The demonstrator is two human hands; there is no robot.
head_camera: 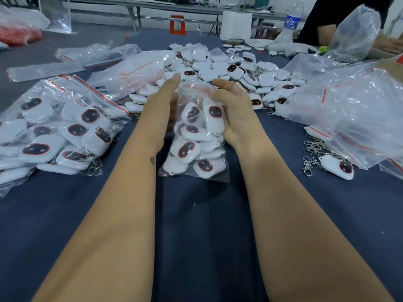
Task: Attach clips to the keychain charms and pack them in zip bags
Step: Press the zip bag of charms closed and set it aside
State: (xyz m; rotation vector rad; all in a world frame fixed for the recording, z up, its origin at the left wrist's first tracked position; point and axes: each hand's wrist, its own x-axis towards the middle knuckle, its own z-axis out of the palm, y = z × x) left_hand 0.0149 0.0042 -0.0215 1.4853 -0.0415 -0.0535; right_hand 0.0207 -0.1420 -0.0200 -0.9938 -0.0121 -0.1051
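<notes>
Left hand: I see fingers straight, palm flat against the left side of the clear red-zip plastic bag of white oval charms.
Right hand: fingers curled round the bag's right side near the zip.
Bag: upright, between both forearms, above the dark blue table cloth.
Loose white charm pile: just beyond the bag.

Dark blue counter. Far edge: water bottle upright, white paper roll just left of it. Orange stool behind. Another person's dark sleeve top right.
</notes>
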